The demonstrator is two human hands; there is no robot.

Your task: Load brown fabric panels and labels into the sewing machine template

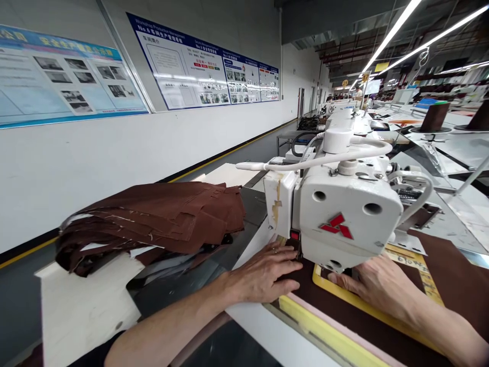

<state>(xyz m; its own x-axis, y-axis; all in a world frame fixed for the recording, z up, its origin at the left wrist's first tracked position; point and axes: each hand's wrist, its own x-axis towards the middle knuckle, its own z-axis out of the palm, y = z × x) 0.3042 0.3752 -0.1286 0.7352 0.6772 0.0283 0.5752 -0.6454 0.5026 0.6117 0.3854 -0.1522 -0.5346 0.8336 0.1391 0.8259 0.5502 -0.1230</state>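
- Factory floor, long and bright, with strip lights overhead, a white wall on the left carrying blue-framed notice boards (pixel 198 66), and a row of sewing stations running away into the distance.
- Nearest station: a white sewing machine (pixel 344 214) with a red three-diamond mark on its head, standing over a work table (pixel 267 326).
- Brown fabric (pixel 451 280) lies flat under the machine head, framed by a yellow template (pixel 382 311) that runs round it (some handwriting shows on the template's far strip, too small to read).
- Left hand (pixel 267 275) rests palm down on the fabric just left of the needle area, fingers extended and slightly apart, a ring on one finger.
- Right hand (pixel 378 288) lies flat on the template and fabric just right of the machine head, fingers close together; their tips are hidden under the head, so I cannot tell what they touch.
- A stack of brown cut pieces (pixel 153 219) sits on a white board to the left, well apart from both hands.
- Judging from this, seating the work well means even, flat pressure from both palms, cloth smooth inside the frame, and fingertips kept clear of the needle.
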